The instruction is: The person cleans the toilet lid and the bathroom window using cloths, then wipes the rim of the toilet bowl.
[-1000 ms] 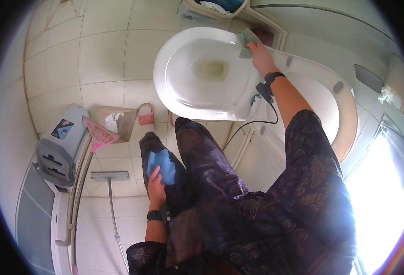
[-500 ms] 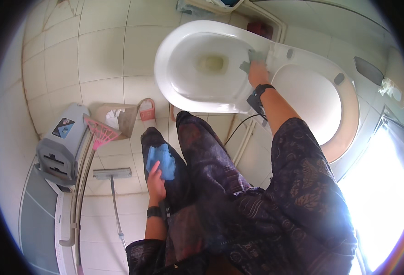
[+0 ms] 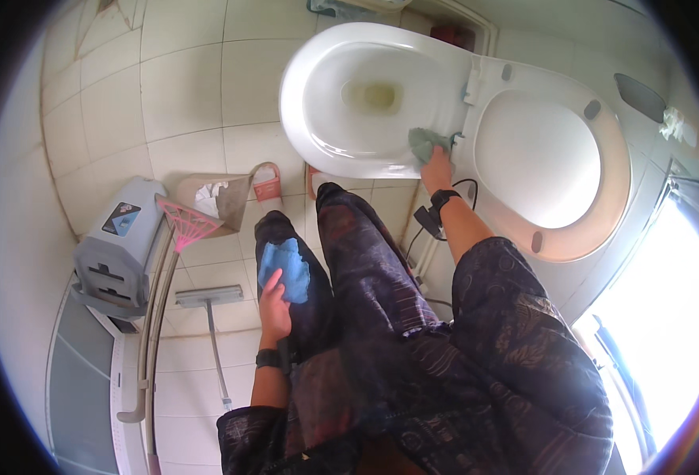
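Observation:
A white toilet point(image 3: 292, 103) stands in front of me with its seat and lid point(image 3: 615, 182) raised to the right. My right hand point(image 3: 436, 168) presses a grey-green cloth point(image 3: 427, 144) onto the near rim of the bowl, close to the seat hinge. Yellowish water point(image 3: 377, 96) lies in the bottom of the bowl. Over my left thigh, my left hand point(image 3: 275, 310) holds a blue cloth point(image 3: 286, 271), its fingers against the lower part.
On the left are a grey bucket point(image 3: 116, 237), a pink broom point(image 3: 189, 222), a dustpan point(image 3: 234, 194) with crumpled white paper, and a squeegee point(image 3: 208, 295). A black cable point(image 3: 474, 194) runs beside the toilet. A bright window point(image 3: 658, 317) is at the right.
My right hand with the grey-green cloth has moved from the back of the rim, by the hinges, toward me along it. My left hand stays with the blue cloth; the view has shifted slightly.

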### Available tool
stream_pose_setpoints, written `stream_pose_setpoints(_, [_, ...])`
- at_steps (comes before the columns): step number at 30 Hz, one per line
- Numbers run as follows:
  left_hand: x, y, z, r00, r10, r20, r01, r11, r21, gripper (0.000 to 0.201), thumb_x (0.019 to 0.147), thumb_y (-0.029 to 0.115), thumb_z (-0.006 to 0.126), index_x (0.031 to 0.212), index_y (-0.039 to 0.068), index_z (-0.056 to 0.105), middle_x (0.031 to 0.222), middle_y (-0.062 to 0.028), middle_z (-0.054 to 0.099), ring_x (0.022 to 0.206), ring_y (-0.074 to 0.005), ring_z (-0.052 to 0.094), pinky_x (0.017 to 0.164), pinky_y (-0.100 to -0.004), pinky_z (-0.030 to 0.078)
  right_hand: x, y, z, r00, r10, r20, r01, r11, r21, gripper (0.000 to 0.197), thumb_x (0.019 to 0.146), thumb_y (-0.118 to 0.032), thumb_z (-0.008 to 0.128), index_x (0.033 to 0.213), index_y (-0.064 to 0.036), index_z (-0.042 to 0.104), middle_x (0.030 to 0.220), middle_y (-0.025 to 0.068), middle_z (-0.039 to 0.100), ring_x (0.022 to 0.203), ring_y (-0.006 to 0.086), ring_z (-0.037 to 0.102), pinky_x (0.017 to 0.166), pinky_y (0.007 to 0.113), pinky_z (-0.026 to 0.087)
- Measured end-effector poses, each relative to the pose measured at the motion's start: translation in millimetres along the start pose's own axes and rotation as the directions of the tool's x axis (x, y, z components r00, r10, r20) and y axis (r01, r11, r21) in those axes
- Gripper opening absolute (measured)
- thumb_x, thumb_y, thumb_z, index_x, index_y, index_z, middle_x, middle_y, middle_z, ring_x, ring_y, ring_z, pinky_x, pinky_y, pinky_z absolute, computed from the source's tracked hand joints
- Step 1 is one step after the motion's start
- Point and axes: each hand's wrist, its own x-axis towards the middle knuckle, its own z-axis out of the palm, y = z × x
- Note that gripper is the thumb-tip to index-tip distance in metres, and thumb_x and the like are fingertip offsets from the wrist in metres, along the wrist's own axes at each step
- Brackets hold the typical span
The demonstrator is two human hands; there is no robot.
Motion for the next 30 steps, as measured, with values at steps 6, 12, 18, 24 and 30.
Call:
stream_pose_setpoints(6, [-1, 11, -2, 0.999, -0.035, -0.013, 0.034, 0.995, -0.091, 0.035, 0.090, 0.008, 0.041, 0.124, 0.005, 0.052, 0.111, -0.0045, 0.053, 0.097, -0.0126, 0.049, 0.083, -0.0257, 0.041, -42, -27, 25, 0.984, 0.171, 0.051, -0.178, 0.919, 0.351, 0.035, 0.077, -0.001, 0.044, 0.112, -0.0006, 0.044, 0.109, 0.0279, 0.052, 0.103, 0.0454, 0.049, 0.087, 0.047, 0.040])
stream_pose_setpoints(12, [1, 18, -18, 0.998, 0.016, 0.061, -0.016, 1.000, -0.005, 0.036, 0.089, 0.005, 0.042, 0.124, 0.004, 0.051, 0.121, -0.0083, 0.051, 0.109, -0.0191, 0.049, 0.092, -0.0331, 0.040, -47, -49, 14, 0.992, -0.101, 0.079, 0.068, 0.937, 0.343, 0.034, 0.076, -0.001, 0.046, 0.110, -0.0002, 0.047, 0.106, 0.0284, 0.054, 0.102, 0.0448, 0.050, 0.087, 0.047, 0.041])
stream_pose_setpoints(18, [-4, 32, -18, 0.999, 0.000, 0.052, 0.006, 0.994, -0.113, 0.038, 0.088, 0.004, 0.043, 0.125, 0.004, 0.050, 0.123, -0.0105, 0.050, 0.112, -0.0225, 0.050, 0.094, -0.0364, 0.041, -20, -21, -61, 0.932, -0.294, 0.211, 0.272, 0.954, 0.128, 0.034, 0.077, -0.006, 0.048, 0.110, -0.0027, 0.050, 0.109, 0.0269, 0.054, 0.101, 0.0445, 0.052, 0.084, 0.046, 0.044])
stream_pose_setpoints(24, [-3, 36, -7, 0.998, 0.001, 0.060, 0.005, 0.996, -0.093, 0.038, 0.087, 0.003, 0.044, 0.124, 0.004, 0.052, 0.121, -0.0099, 0.051, 0.109, -0.0214, 0.051, 0.093, -0.0359, 0.042, 17, -32, -144, 0.920, -0.351, 0.172, 0.345, 0.936, 0.068, 0.038, 0.076, -0.014, 0.050, 0.114, -0.0056, 0.052, 0.108, 0.0247, 0.056, 0.098, 0.0437, 0.055, 0.084, 0.046, 0.044])
stream_pose_setpoints(30, [-4, 37, -10, 0.999, -0.007, 0.038, 0.011, 0.993, -0.116, 0.038, 0.087, 0.003, 0.046, 0.124, 0.004, 0.052, 0.128, -0.0107, 0.048, 0.115, -0.0232, 0.049, 0.098, -0.0398, 0.039, 36, -110, -190, 0.959, -0.276, -0.057, 0.267, 0.825, 0.498, 0.042, 0.074, -0.008, 0.047, 0.115, -0.0030, 0.054, 0.101, 0.0229, 0.062, 0.100, 0.0384, 0.056, 0.083, 0.041, 0.044])
